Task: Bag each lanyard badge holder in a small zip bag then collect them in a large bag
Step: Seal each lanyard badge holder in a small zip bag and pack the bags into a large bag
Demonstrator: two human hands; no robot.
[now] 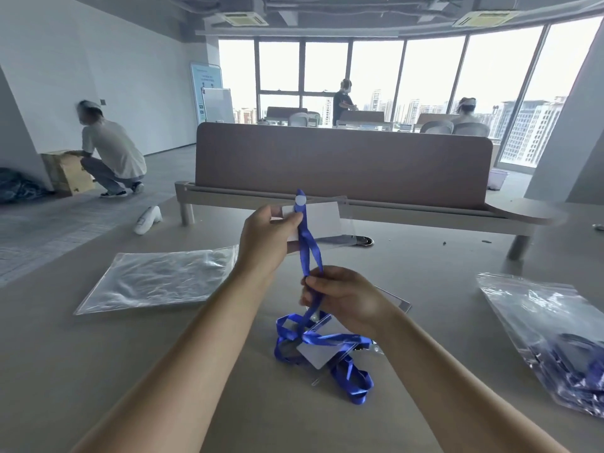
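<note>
Writing: none legible; the poster (pixel 206 89) by the far wall is showing text too small to read.
Left hand (pixel 266 238): closing thumb and fingers on a raised clear holder (pixel 322 220) with a white card inside.
Right hand (pixel 343 299): pinching the blue strap (pixel 309 248) hanging from that holder.
Count: one holder is being held up; a tangled pile (pixel 327 348) is lying on the desk (pixel 130 371) under the right hand, number unclear.
Bags: flat zip bags (pixel 157 277) lying left; one large bag (pixel 555 338) lying right, holding blue lanyards.
Around: a divider (pixel 343 165) is standing behind; a person (pixel 108 152) is crouching far left.
</note>
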